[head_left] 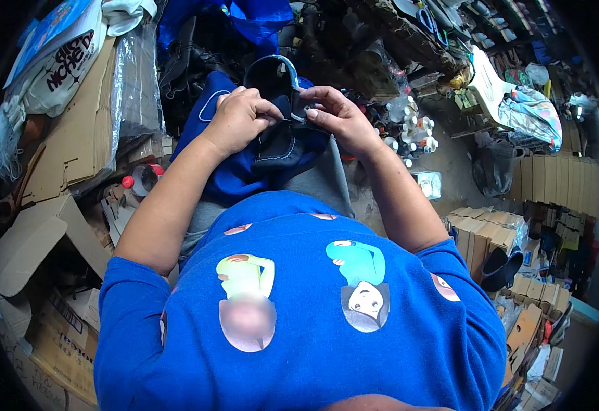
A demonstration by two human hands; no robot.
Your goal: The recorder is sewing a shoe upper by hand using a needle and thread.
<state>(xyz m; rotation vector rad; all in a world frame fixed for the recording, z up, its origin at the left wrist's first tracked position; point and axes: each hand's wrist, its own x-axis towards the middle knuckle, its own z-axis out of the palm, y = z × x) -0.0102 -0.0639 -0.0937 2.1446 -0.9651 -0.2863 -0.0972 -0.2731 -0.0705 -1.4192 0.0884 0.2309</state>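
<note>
A black shoe with pale stitching lies over my lap, its open rounded end pointing away from me. My left hand is closed at its left side, fingertips pinched on the shoe's edge near the middle. From the right, my right hand pinches the opposite edge between thumb and fingers. A small pale or shiny bit shows between the two hands, too small to name. Blue cloth spreads beneath the shoe, over my grey trousers.
Flattened cardboard and a clear plastic sheet stand on the left, near a red-capped bottle. Several small white-capped bottles crowd the floor at right. Stacked cardboard boxes and a black sandal lie farther right. Blue plastic is ahead.
</note>
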